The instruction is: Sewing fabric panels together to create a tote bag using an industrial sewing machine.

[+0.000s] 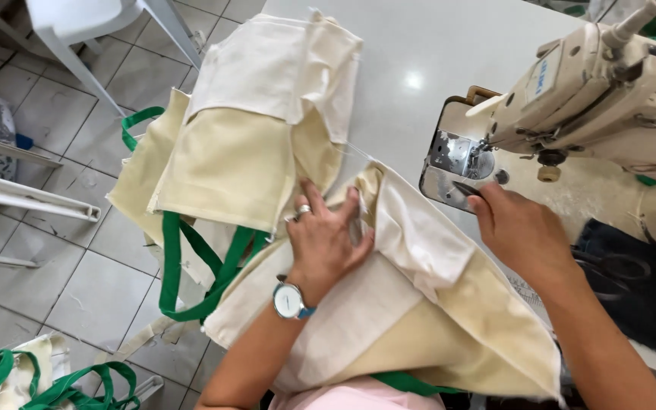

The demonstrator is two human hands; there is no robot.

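A pale tiled floor runs down the left of my view, with white plastic chair legs (55, 201) at nine o'clock and a heap of finished cream bags with green handles (47, 380) at seven o'clock. The rest is a white sewing table (419, 45), and an old cream sewing machine (601, 99) sits at two o'clock.

Two cream cloth bags lie across the table's edge, joined by a thin thread. The far bag (260, 129) hangs off the table at eleven o'clock, its green strap (184, 266) looping down toward the floor. The near bag (419, 296) covers my lap at five o'clock.

My left hand (326, 235), with a ring and a wristwatch, lies flat at the centre, fingers spread, pressing down on the folded top edge of the near bag. It pins the cloth rather than closing round it.

My right hand (521, 231) sits at three o'clock, just beside the machine's metal plate (449, 163). Its fingers are pinched together on a small dark snipper (466, 188), whose tip points at the needle area.

I judge the step to be cutting the thread between the two bags. That would call for bringing the blades to the taut thread while my left hand holds the cloth firm.
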